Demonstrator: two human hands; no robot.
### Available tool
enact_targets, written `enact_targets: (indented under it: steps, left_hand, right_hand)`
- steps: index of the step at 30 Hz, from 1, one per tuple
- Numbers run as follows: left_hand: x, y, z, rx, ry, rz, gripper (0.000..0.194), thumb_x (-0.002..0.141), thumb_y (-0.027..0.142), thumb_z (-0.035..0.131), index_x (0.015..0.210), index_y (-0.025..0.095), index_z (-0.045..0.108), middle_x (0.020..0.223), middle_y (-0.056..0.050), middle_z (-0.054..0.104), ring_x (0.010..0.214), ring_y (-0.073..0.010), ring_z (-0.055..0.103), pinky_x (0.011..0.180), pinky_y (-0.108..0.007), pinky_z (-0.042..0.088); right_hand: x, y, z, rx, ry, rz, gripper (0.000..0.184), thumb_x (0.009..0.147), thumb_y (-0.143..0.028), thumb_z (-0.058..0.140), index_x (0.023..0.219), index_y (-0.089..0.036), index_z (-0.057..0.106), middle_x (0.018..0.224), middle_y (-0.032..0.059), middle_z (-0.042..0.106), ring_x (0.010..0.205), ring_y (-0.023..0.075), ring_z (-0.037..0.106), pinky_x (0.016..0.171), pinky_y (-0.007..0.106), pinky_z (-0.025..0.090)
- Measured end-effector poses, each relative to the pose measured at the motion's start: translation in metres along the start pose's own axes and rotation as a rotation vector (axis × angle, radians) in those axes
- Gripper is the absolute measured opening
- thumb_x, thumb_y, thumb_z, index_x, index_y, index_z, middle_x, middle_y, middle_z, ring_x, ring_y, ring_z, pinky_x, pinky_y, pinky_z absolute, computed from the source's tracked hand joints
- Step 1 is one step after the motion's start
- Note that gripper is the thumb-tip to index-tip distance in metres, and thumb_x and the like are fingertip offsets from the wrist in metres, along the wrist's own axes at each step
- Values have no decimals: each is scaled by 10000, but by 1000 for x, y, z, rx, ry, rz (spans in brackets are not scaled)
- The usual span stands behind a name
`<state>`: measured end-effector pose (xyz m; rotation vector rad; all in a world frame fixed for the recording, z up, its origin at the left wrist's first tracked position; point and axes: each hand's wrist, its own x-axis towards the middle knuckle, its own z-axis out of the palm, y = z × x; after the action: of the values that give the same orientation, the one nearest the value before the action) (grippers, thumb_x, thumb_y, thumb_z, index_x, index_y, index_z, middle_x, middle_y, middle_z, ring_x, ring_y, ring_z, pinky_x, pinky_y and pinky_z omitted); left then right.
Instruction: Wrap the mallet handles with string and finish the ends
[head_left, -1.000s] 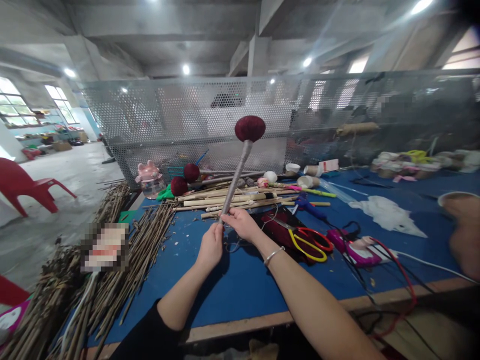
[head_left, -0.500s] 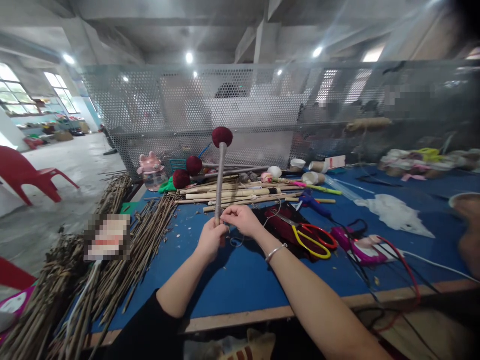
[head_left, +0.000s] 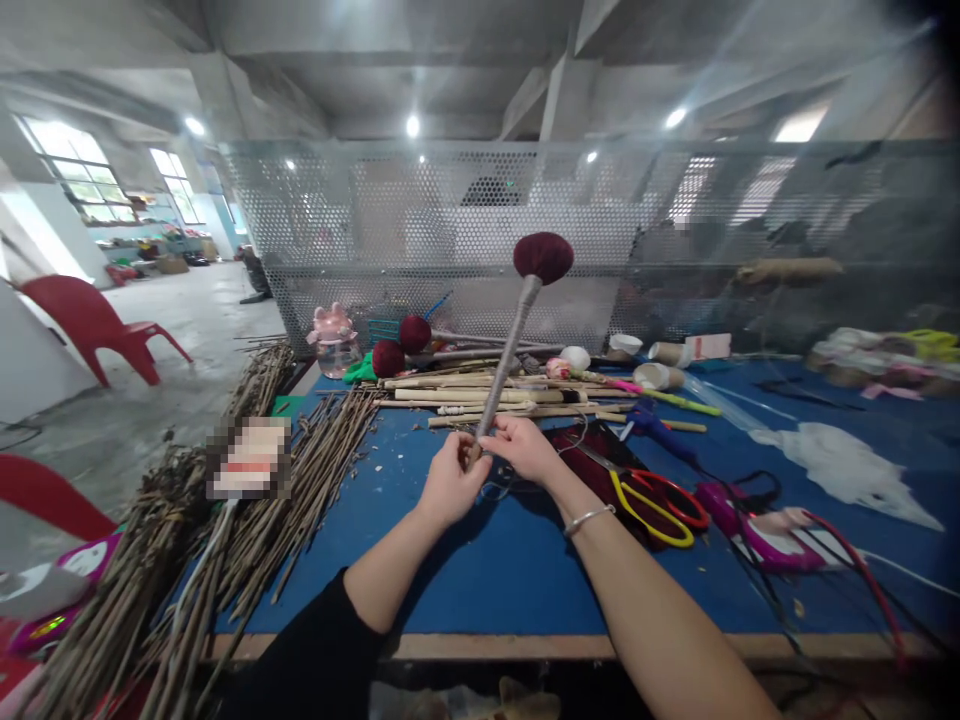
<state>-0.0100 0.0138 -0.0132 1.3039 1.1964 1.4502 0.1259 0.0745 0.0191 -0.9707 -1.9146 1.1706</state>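
My left hand [head_left: 454, 480] is closed round the lower end of a stick wrapped in grey [head_left: 510, 365], topped by a dark red ball [head_left: 543, 258]. The stick leans up and to the right, with its ball before the mesh screen. Beside it, my right hand [head_left: 525, 450] has its fingers pinched together against the stick's lower part; what lies between them is too small to make out. A thin loop of wire or thread [head_left: 495, 491] shows just below my hands. Scissors with yellow and red handles [head_left: 652, 505] lie right of my right hand, on dark red cloth [head_left: 592, 470].
Bundles of thin dry twigs [head_left: 300, 500] cover the table's left side. Two similar dark red balls [head_left: 388, 358] and several pale sticks [head_left: 480, 396] lie behind my hands. Rightward are a blue glue gun [head_left: 660, 433], cables, and a crumpled white plastic bag [head_left: 847, 455]. A perforated screen [head_left: 360, 220] stands behind.
The stick has tipped from nearly upright to leaning right, and its red ball looks larger. Both hands sit further right in view, as does the whole scene. Both grips look the same.
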Motion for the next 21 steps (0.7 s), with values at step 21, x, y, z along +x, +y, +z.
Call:
enact_targets:
  steps: [21]
  left_hand:
    - [4,5,-12,-104,-297,-166,271,600,284,786,722,107,621,546,4,557,451,-70,477,469,-192,377]
  right_hand:
    - [-3,-1,4,303,-132,53,259,674,-320,691,791,-141,545,670,-7,605,611,116,570,591,237,420]
